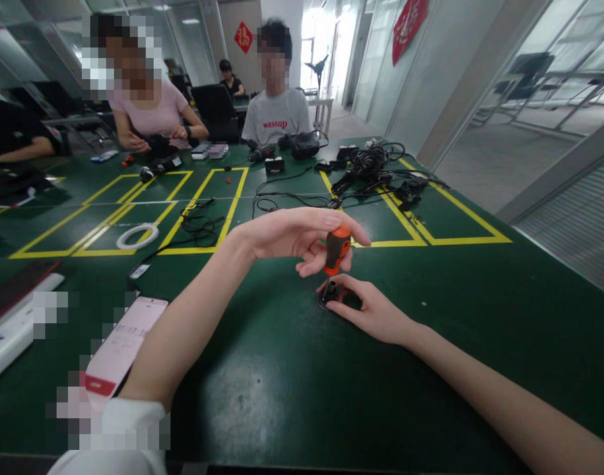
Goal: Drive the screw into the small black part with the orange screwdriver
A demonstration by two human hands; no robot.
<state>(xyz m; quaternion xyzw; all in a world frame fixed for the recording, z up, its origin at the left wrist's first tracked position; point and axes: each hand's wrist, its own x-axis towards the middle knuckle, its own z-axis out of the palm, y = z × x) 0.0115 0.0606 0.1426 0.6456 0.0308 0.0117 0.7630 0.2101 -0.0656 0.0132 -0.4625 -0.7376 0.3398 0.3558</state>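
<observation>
My left hand (pixel 302 236) reaches across from the left and grips the orange handle of a stubby screwdriver (pixel 336 249), held upright with its tip down. Right below it my right hand (pixel 368 309) rests on the green table (pixel 262 389), its fingers pinched round a small black part (pixel 330 291) that sits on the table under the screwdriver's tip. How the tip meets the part is too small to make out.
A phone (pixel 121 343) lies at the near left beside a white power strip (pixel 9 330). A white cable coil (pixel 137 235) and black cables (pixel 197 224) lie on the yellow-taped squares. A tangle of black leads (pixel 375 175) sits at the far right. Other people sit across the table.
</observation>
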